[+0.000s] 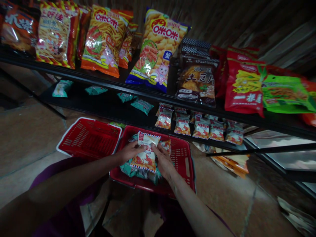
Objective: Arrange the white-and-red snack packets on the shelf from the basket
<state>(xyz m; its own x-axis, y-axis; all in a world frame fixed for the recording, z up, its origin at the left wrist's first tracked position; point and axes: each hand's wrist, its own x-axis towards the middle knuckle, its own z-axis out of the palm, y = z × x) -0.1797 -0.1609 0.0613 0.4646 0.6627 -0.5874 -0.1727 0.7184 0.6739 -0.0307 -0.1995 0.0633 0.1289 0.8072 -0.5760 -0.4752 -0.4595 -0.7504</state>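
Between both hands is a white and orange snack bag (145, 158) with a striped edge, its printed front facing up. My left hand (130, 150) grips its left side, thumb on the front, and my right hand (162, 158) grips the right side the same way. The fingers behind the bag are hidden. Directly below stands a red shopping basket (190, 168) with several green snack bags (130, 169) in it. Another orange and white bag (166, 146) shows partly behind my right hand.
Left of it, a second red basket (86, 135) sits on the tiled floor. The lower shelf (103, 105) carries several green packets (142, 106) and a row of white and orange bags (182, 124). Larger snack bags (158, 49) line the upper shelf, which overhangs the lower one.
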